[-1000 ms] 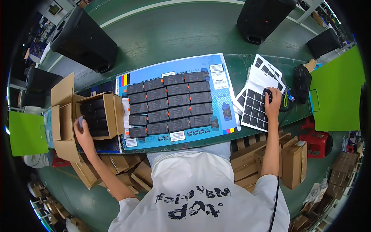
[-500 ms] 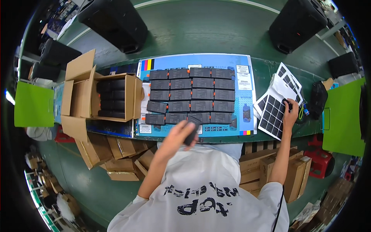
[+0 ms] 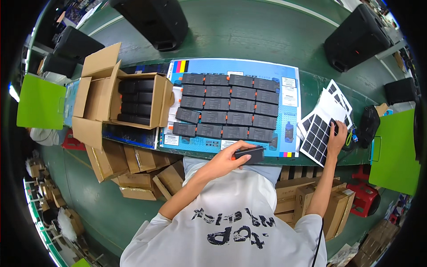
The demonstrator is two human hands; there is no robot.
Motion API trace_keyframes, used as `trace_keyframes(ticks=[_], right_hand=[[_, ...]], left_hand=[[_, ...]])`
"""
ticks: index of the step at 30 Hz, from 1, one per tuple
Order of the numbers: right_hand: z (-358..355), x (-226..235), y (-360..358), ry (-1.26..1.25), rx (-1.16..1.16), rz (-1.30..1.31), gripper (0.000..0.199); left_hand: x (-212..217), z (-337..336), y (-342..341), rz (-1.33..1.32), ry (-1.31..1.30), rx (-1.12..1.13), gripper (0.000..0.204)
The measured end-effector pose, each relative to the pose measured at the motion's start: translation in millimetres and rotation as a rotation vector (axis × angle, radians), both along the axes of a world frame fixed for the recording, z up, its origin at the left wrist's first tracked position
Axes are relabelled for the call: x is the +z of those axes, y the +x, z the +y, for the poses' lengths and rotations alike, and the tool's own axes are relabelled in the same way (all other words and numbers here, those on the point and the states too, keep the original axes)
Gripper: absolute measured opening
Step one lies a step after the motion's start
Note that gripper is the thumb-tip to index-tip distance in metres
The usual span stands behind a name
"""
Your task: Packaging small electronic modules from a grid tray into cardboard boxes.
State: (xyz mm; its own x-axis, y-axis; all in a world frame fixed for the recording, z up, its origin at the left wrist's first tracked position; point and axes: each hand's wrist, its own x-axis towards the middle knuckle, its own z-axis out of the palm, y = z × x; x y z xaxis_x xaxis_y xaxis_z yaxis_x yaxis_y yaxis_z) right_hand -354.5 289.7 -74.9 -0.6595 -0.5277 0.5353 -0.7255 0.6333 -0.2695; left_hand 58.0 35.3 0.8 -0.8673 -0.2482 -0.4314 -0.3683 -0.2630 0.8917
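At twelve o'clock, black packs (image 3: 240,105) are dotted with orange; at three, a white sheet (image 3: 317,138) is gridded black

This looks like a factory workshop: a long green workbench (image 3: 313,80) carries rows of matching black packs (image 3: 242,105), an open cardboard box (image 3: 163,102) at left and label sheets (image 3: 315,140) at right. Cartons (image 3: 106,160) crowd the near side, and loudspeaker-like black cabinets (image 3: 153,22) stand on the green floor (image 3: 249,40) at the far side.

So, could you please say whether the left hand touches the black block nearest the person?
Touching: the head view shows the left hand gripping the black block at one end.
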Motion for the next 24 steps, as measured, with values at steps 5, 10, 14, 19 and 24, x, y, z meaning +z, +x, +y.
trace_keyframes(ticks=[5, 10, 14, 19, 24], right_hand=[[4, -2, -6, -0.056, 0.055, -0.033, 0.015], [17, -28, -15, -0.411, 0.133, -0.215, 0.026], [37, -21, -36, -0.33, 0.048, -0.257, 0.028], [-44, 117, 87, -0.427, 0.176, -0.767, 0.008], [-100, 171, 204, -0.173, 0.482, -1.483, 0.016]], left_hand=[[-7, 6, 0, 0.043, 0.208, 0.065, 0.041], [-21, 2, -2, 0.17, 0.214, 0.125, 0.04], [3, -11, -9, 0.195, 0.123, 0.126, 0.041], [20, -15, -16, 0.205, 0.008, 0.259, 0.037], [28, -18, -28, 0.197, -0.038, 0.208, 0.033]])
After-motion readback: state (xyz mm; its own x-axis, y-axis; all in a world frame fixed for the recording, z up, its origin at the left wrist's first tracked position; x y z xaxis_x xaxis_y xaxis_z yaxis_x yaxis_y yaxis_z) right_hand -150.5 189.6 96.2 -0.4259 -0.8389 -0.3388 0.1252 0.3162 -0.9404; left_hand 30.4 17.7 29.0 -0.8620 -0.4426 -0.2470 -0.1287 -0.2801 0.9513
